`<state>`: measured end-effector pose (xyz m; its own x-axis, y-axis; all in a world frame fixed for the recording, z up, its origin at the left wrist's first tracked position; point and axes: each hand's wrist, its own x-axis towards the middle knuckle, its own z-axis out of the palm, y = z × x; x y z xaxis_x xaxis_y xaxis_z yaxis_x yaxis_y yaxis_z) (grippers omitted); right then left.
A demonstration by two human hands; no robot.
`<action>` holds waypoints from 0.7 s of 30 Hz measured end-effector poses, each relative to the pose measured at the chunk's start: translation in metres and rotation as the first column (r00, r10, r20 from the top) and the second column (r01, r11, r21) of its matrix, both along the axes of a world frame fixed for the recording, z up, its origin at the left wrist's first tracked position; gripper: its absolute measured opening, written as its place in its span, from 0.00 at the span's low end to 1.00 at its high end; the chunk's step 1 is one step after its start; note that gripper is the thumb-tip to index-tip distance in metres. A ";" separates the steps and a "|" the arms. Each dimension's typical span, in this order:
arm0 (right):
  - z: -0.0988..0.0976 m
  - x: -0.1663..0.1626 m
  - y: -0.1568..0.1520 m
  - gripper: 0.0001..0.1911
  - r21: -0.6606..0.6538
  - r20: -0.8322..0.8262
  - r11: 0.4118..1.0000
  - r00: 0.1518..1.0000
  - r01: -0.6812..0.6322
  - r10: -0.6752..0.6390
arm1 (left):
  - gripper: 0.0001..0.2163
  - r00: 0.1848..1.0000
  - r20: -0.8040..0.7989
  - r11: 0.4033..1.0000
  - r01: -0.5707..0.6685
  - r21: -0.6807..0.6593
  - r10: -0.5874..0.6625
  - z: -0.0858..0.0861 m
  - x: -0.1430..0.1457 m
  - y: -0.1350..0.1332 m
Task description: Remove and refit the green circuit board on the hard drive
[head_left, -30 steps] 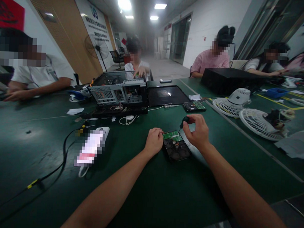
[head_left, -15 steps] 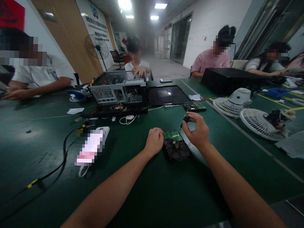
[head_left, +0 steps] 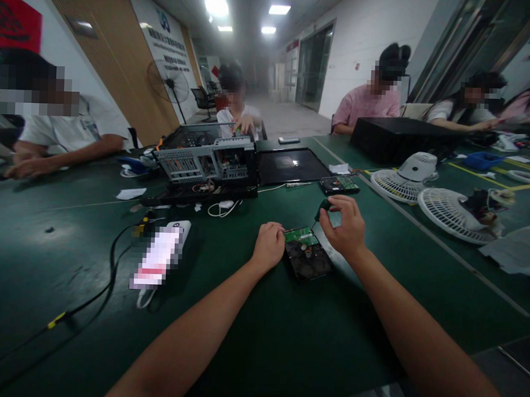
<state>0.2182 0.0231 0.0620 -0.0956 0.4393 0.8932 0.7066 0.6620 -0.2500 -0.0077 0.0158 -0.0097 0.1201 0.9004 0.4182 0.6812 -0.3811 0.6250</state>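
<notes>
A hard drive [head_left: 308, 262] lies on the green table, its dark metal underside up and a green circuit board at its far end. My left hand [head_left: 269, 245] is closed at the drive's left edge, with the fingertips gripping its far left corner. In my right hand [head_left: 344, 227] is a screwdriver [head_left: 323, 210] with a dark handle, pinched between thumb and fingers. The screwdriver leans, and its thin shaft points down to the right part of the circuit board. Its very tip is too small to make out.
Beyond my hands stand an opened computer case [head_left: 208, 162] and a black panel [head_left: 292, 166]. A second hard drive [head_left: 340, 184] lies near the panel. To the left are a phone [head_left: 161, 255] and a black cable [head_left: 114, 260]; white fan parts [head_left: 400, 183] are to the right. Several people sit around.
The screwdriver's handle has turned or tilted slightly in my right hand. My left hand and the hard drive have stayed in place.
</notes>
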 end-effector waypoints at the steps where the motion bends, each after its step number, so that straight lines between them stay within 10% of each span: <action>1: 0.000 0.000 0.000 0.16 -0.001 -0.001 1.000 1.000 -0.019 0.019 | 0.11 1.000 -0.001 1.000 -0.001 -0.003 0.001 0.000 0.000 0.000; 21: 0.002 -0.003 -0.003 0.19 -0.012 0.010 0.999 0.999 -0.042 0.042 | 0.11 1.000 0.008 1.000 -0.012 -0.002 0.012 0.003 0.000 -0.002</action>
<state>0.2157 0.0202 0.0638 -0.1233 0.4454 0.8868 0.6809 0.6881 -0.2509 -0.0076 0.0137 -0.0071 0.1056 0.9026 0.4173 0.6806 -0.3715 0.6314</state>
